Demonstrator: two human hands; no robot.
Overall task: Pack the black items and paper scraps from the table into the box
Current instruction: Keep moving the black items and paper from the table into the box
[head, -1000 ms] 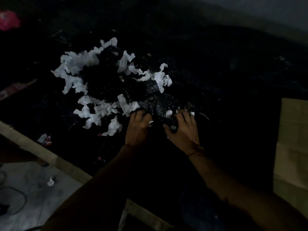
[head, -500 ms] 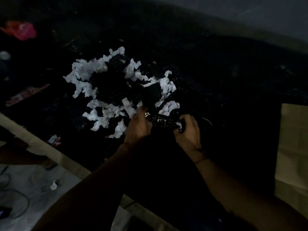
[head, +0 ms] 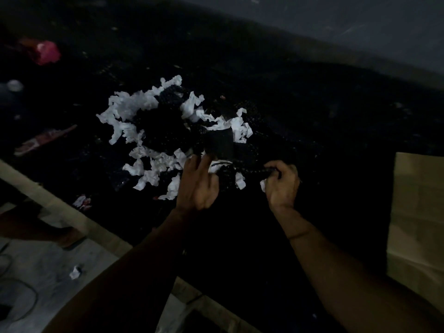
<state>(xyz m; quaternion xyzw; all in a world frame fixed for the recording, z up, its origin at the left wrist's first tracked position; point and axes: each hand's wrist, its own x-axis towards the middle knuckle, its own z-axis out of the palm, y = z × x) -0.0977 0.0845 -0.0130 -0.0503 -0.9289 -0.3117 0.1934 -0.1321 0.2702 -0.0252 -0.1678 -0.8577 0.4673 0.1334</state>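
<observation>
While both hands grip same bundle of black items [head: 230,175] mixed with white scraps at near edge of pile, left hand [head: 198,186] curls fingers over its left end, right hand [head: 282,185] fists around its right end. Beyond hands: paper scraps [head: 134,109] ring dark heap on black counter [head: 312,111]. Cardboard box [head: 418,212] sits well apart at right edge. Pink object [head: 46,52] far left. Lighting dim; black items' details indistinct.
</observation>
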